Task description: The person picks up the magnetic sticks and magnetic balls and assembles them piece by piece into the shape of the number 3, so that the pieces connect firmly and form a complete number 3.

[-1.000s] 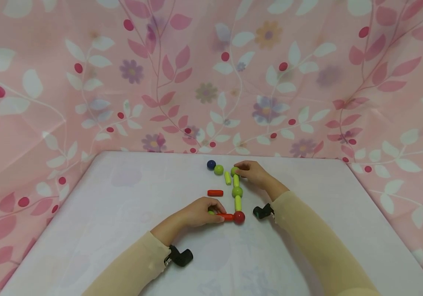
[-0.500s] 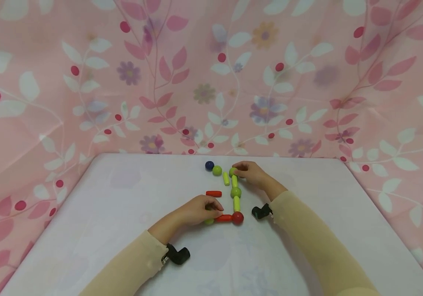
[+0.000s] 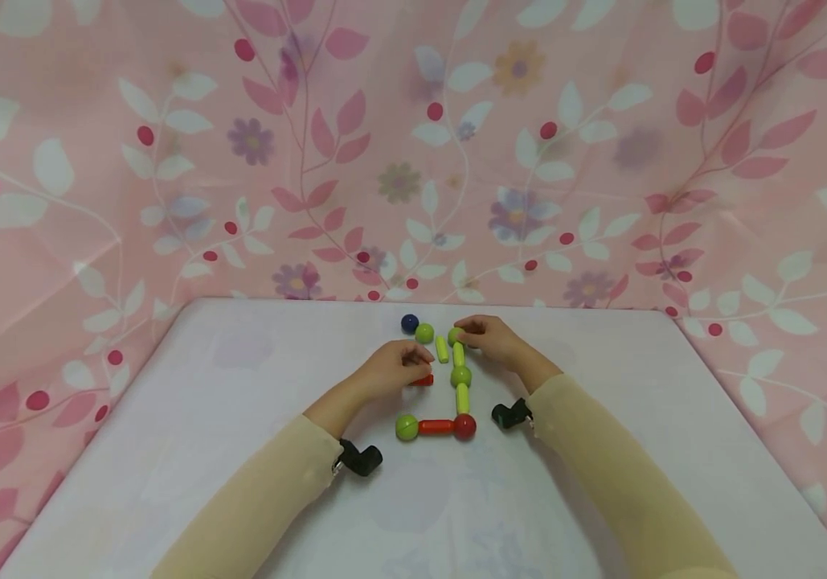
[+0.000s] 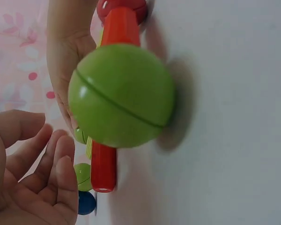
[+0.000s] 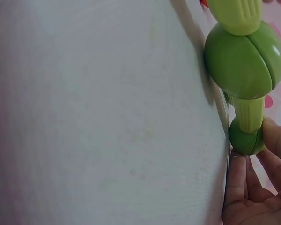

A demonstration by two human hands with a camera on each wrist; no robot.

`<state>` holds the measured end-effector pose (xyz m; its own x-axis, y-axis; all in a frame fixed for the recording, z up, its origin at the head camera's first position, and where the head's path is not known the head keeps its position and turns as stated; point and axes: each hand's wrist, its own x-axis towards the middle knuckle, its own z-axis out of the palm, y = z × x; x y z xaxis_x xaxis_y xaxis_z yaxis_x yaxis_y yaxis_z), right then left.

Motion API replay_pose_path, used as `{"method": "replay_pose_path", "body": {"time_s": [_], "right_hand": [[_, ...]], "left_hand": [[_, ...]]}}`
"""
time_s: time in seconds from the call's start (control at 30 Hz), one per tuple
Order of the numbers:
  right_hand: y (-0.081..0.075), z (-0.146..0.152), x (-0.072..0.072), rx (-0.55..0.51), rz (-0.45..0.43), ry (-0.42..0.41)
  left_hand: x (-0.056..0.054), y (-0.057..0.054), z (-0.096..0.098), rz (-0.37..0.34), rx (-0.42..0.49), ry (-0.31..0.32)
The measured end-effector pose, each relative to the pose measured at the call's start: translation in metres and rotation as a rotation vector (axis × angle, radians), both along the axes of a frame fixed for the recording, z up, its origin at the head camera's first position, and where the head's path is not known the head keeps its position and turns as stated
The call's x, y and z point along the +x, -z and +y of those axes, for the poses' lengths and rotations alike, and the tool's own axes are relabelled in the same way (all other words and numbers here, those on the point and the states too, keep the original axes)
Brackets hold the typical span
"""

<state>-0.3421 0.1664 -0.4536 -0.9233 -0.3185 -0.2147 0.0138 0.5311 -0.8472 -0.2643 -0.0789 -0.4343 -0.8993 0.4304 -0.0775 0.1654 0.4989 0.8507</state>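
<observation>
Your left hand (image 3: 393, 368) hangs at the loose red rod (image 3: 424, 380), loosely curved and gripping nothing; you'd do well to pinch it mid-length, leaving both ends free. Your right hand (image 3: 494, 341) pinches the far green ball (image 3: 456, 336) that ends the L-shaped chain (image 3: 460, 376); a light, steady hold there should stop the joints twisting. Counting left to right on the worktop (image 3: 297, 346), you have four green balls (image 3: 407, 427), one dark blue ball (image 3: 409, 323), two red rods (image 3: 436, 428) (one loose), three yellow-green rods (image 3: 462, 398) (one loose) and one red ball (image 3: 464, 426).
</observation>
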Motion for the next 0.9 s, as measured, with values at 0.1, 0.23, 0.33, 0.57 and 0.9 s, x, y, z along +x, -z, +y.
{"method": "replay_pose_path", "body": {"time_s": [0.1, 0.23, 0.33, 0.57, 0.9], "right_hand": [[0.001, 0.001, 0.0, 0.009, 0.002, -0.001], [0.002, 0.002, 0.0, 0.008, 0.003, 0.002], [0.002, 0.002, 0.0, -0.004, -0.002, 0.004], [0.002, 0.003, 0.0, -0.01, 0.01, 0.005], [0.002, 0.0, -0.001, -0.022, 0.013, 0.004]], "left_hand": [[-0.011, 0.002, 0.004, 0.018, -0.014, -0.055], [-0.022, 0.005, 0.01, 0.026, -0.035, -0.099], [-0.028, 0.009, 0.015, 0.029, -0.045, -0.12], [-0.032, 0.018, 0.026, 0.051, -0.082, -0.13], [-0.032, 0.016, 0.031, 0.078, -0.137, -0.117]]}}
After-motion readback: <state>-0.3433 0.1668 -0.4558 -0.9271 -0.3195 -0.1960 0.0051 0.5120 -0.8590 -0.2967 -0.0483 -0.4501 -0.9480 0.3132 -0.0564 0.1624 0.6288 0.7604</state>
